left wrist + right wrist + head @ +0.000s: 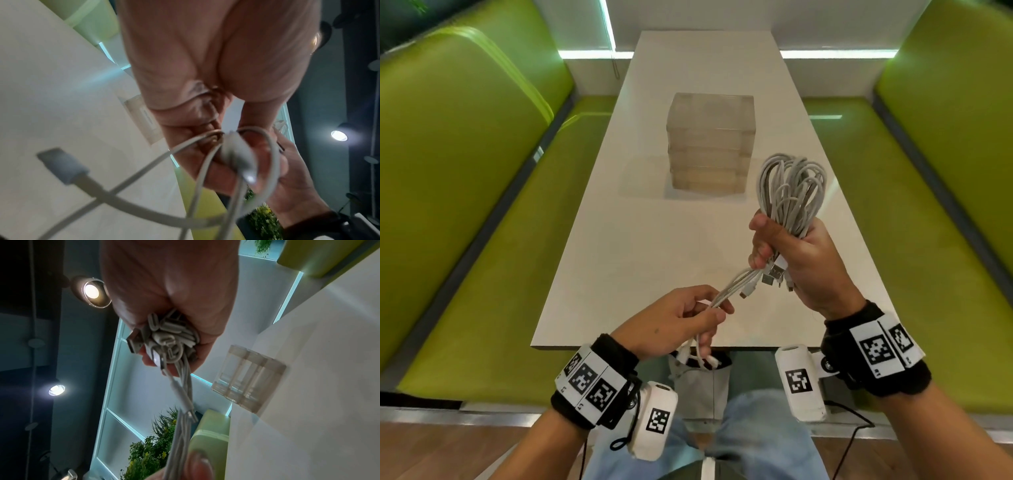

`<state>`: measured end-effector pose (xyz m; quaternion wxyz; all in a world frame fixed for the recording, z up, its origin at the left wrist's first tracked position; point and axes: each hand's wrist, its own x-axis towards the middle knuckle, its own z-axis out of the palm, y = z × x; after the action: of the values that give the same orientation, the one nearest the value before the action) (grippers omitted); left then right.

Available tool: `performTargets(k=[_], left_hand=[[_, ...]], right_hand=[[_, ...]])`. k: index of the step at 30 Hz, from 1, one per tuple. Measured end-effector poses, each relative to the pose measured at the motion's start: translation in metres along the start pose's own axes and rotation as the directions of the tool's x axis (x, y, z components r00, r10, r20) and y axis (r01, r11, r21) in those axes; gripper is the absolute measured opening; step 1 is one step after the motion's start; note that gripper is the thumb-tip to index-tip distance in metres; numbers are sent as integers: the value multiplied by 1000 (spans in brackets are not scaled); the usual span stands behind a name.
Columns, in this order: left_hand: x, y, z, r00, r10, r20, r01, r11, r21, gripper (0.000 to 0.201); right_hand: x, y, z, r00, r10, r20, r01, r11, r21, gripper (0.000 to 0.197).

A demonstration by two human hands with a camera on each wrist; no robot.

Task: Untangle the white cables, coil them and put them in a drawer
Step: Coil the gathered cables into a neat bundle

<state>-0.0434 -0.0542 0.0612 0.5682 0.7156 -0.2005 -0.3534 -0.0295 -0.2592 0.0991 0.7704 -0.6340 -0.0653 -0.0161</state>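
My right hand [787,246] grips a bundle of white cables [791,185] above the table, loops pointing up and away, plug ends [775,274] sticking out below the fist. In the right wrist view the plug ends [168,337] cluster under the palm. A few strands [736,286] run down-left to my left hand [688,318], which pinches them near the table's near edge. More loose cable ends [700,358] hang below that hand. The left wrist view shows the strands [205,162] looping past the fingers and a blurred plug [61,164]. A clear drawer unit [710,142] stands mid-table with all drawers closed.
The white table [626,246] runs away from me between two green benches [465,205], [928,222]. The drawer unit [248,379] also shows in the right wrist view. My knees in jeans [750,438] are below the table's near edge.
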Motion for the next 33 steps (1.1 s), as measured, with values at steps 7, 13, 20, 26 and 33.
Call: performTargets(k=[7,13,20,26,33], left_hand=[[-5,-8,-4,996,42,-77,-46,998,-45,19],[5,-3,-4,969,120,-218,-143,985,-96,30],[9,2,-3,977,123,-174,-143,983,-113,26],[3,4,-6,988,152,-22,-153,987,-55,23],[-5,10,-20,989,-113,95,143,899,-415,87]], right_hand=[[1,-6,-16,998,-45,-41,40,992,-117,23],[-5,-14,-13,911,333,246,-81,727,-682,23],[-1,-7,-6,817,462,345,56,533,-845,20],[-6,2,-15,821,233,521,379,461,-803,26],[-9,11,-6,767,296,570,571,92,-816,19]])
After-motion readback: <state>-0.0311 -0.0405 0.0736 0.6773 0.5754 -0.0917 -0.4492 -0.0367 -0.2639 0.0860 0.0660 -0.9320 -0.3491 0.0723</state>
